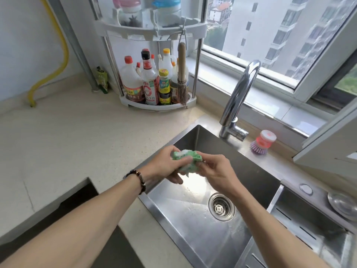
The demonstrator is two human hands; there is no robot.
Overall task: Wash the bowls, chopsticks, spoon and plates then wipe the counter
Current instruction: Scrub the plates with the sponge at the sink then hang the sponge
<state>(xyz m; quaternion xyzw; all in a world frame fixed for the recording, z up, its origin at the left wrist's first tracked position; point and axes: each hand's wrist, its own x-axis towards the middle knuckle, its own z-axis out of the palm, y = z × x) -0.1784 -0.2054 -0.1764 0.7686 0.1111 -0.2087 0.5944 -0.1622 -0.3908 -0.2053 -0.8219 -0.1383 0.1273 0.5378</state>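
Observation:
A crumpled green and white cloth [188, 161] is held over the steel sink [197, 225]. My left hand [166, 165] grips its left side with curled fingers. My right hand [214, 171] grips its right side. Both hands are close together above the sink's left rear part. The sink basin holds no dishes, and its drain [221, 208] is uncovered. A metal plate [342, 205] lies on the ledge at the far right. The beige counter [67, 144] stretches to the left.
The chrome faucet [238, 101] stands behind the sink. A pink dish brush [262, 143] sits by it. A corner rack [154, 82] holds several bottles and a hanging brush. A drain tray [301, 225] fills the sink's right part. A yellow hose [56, 60] runs down the wall.

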